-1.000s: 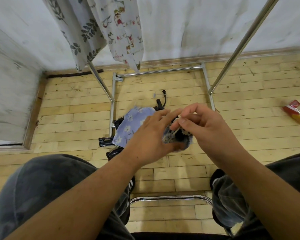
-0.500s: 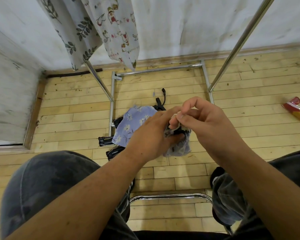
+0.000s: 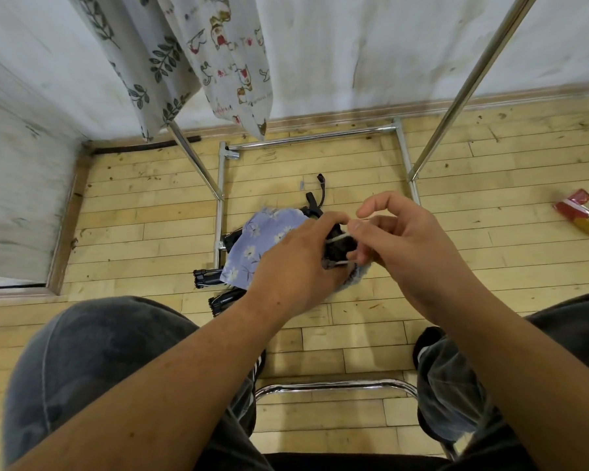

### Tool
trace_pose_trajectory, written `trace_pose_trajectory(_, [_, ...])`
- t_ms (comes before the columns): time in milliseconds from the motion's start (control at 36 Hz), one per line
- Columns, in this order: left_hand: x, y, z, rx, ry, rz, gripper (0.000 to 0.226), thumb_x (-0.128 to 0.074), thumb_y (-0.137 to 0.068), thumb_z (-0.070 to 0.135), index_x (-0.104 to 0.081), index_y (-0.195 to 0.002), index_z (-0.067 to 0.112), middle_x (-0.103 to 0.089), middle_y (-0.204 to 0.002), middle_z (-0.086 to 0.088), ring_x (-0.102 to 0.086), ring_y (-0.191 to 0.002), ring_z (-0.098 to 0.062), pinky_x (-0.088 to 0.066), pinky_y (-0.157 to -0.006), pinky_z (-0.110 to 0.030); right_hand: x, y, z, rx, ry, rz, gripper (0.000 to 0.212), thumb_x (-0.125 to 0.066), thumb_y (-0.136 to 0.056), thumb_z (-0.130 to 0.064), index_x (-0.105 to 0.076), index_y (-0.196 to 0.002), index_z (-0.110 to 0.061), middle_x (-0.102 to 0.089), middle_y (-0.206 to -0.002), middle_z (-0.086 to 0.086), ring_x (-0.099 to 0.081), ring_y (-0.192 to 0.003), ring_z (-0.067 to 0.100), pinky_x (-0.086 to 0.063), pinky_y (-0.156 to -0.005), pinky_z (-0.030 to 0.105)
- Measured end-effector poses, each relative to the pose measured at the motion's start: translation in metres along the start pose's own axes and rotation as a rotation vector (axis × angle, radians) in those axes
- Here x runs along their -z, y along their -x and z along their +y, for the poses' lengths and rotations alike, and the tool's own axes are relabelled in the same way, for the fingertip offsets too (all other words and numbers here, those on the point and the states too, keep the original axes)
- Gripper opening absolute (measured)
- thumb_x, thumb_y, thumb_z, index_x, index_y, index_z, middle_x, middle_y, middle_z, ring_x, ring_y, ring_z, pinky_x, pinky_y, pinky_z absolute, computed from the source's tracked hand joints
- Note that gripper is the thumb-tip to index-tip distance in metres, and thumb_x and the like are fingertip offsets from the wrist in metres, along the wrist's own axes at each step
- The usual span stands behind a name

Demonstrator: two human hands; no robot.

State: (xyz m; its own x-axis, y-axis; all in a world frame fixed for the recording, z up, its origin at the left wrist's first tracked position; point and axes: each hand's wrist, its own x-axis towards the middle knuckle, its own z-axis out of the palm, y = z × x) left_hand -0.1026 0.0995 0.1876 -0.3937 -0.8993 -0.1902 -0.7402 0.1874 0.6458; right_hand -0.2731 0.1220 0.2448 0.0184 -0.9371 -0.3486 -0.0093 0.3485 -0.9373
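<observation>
Currently: floral cloth pouch (image 3: 256,240), held up above the floor (image 3: 354,341). Left hand (image 3: 296,266): fingers curled round its gathered mouth. Right hand (image 3: 408,243): thumb and forefinger pinching the white cord (image 3: 339,236). Status, I judge: cord pulled taut, tying unfinished.

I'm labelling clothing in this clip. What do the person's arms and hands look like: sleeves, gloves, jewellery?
The left forearm and right forearm are bare, with no sleeves in view. The left hand and right hand wear no gloves, rings or watch.
</observation>
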Motion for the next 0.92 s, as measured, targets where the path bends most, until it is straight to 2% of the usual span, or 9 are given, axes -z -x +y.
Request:
trace_pose_trajectory(83, [0.003, 0.001, 0.003, -0.020, -0.027, 0.031, 0.065, -0.071, -0.086, 0.049, -0.038, -0.142, 0.050, -0.061, -0.122, 0.018, -0.062, -0.107, -0.008, -0.059, -0.080, -0.042, 0.000, 0.000, -0.001, -0.063, 0.018, -0.021, 0.012, -0.069, -0.096, -0.012, -0.066, -0.105, -0.019, -0.062, -0.066, 0.006, -0.057, -0.056, 0.014, -0.054, -0.060, 0.030])
trace_pose_trajectory(167, [0.006, 0.002, 0.007, -0.039, -0.064, 0.053, 0.064, -0.070, -0.084, 0.048, -0.040, -0.142, 0.049, -0.060, -0.118, 0.017, -0.061, -0.107, -0.009, -0.058, -0.082, -0.041, -0.001, 0.002, -0.003, -0.120, 0.025, -0.083, 0.016, -0.069, -0.096, -0.011, -0.066, -0.110, -0.016, -0.071, -0.073, 0.006, -0.054, -0.054, 0.014, -0.047, -0.052, 0.024])
trace_pose_trajectory(278, [0.007, 0.003, 0.010, -0.055, -0.114, 0.054, 0.060, -0.065, -0.085, 0.043, -0.043, -0.141, 0.048, -0.058, -0.117, 0.015, -0.059, -0.109, -0.012, -0.057, -0.082, -0.042, -0.001, 0.003, -0.003, -0.140, 0.089, -0.149, 0.012, -0.068, -0.097, -0.014, -0.067, -0.109, -0.014, -0.071, -0.075, 0.008, -0.058, -0.058, 0.020, -0.048, -0.056, 0.033])
trace_pose_trajectory(444, [0.004, 0.003, 0.007, -0.062, -0.078, 0.026, 0.056, -0.055, -0.080, 0.051, -0.042, -0.135, 0.050, -0.053, -0.112, 0.014, -0.052, -0.106, -0.012, -0.056, -0.081, -0.042, -0.001, 0.001, -0.002, -0.097, 0.109, -0.161, 0.012, -0.058, -0.103, -0.013, -0.069, -0.106, -0.019, -0.069, -0.072, 0.005, -0.058, -0.058, 0.019, -0.049, -0.055, 0.023])
trace_pose_trajectory(583, [0.000, 0.000, 0.005, -0.086, -0.016, 0.016, 0.056, -0.043, -0.069, 0.059, -0.047, -0.124, 0.047, -0.048, -0.102, 0.011, -0.049, -0.099, -0.016, -0.053, -0.081, -0.042, -0.002, 0.001, -0.003, -0.074, -0.073, -0.128, 0.012, -0.057, -0.104, -0.008, -0.068, -0.107, -0.014, -0.065, -0.070, 0.008, -0.056, -0.059, 0.018, -0.049, -0.055, 0.023])
trace_pose_trajectory(722, [-0.010, -0.003, -0.002, -0.102, -0.041, -0.034, 0.022, -0.047, -0.077, 0.051, -0.040, -0.099, 0.049, -0.049, -0.098, 0.008, -0.049, -0.097, -0.022, -0.049, -0.085, -0.046, 0.001, 0.001, -0.002, -0.090, -0.211, -0.144, 0.013, -0.061, -0.101, -0.009, -0.065, -0.113, -0.011, -0.064, -0.072, 0.010, -0.057, -0.065, 0.020, -0.051, -0.063, 0.025])
trace_pose_trajectory(778, [-0.013, -0.004, -0.003, -0.083, -0.034, -0.039, 0.026, -0.048, -0.077, 0.050, -0.039, -0.102, 0.050, -0.051, -0.104, 0.008, -0.051, -0.102, -0.021, -0.049, -0.088, -0.045, 0.001, 0.001, -0.002, -0.090, -0.221, -0.157, 0.015, -0.061, -0.100, -0.010, -0.066, -0.114, -0.013, -0.064, -0.072, 0.008, -0.059, -0.067, 0.017, -0.052, -0.068, 0.025])
trace_pose_trajectory(861, [-0.011, -0.004, 0.000, -0.058, 0.029, -0.040, 0.051, -0.050, -0.076, 0.052, -0.047, -0.127, 0.053, -0.055, -0.113, 0.012, -0.056, -0.108, -0.017, -0.054, -0.087, -0.044, 0.001, 0.001, -0.005, -0.093, -0.250, -0.188, 0.017, -0.060, -0.100, -0.008, -0.066, -0.115, -0.011, -0.065, -0.070, 0.006, -0.060, -0.066, 0.015, -0.052, -0.069, 0.021])
trace_pose_trajectory(917, [-0.011, -0.002, 0.002, -0.032, 0.101, -0.060, 0.040, -0.053, -0.078, 0.046, -0.044, -0.112, 0.064, -0.057, -0.098, 0.015, -0.059, -0.092, -0.009, -0.056, -0.077, -0.044, 0.002, 0.001, -0.006, -0.105, -0.260, -0.194, 0.017, -0.059, -0.100, -0.007, -0.067, -0.114, -0.012, -0.066, -0.070, 0.007, -0.061, -0.066, 0.016, -0.053, -0.069, 0.022])
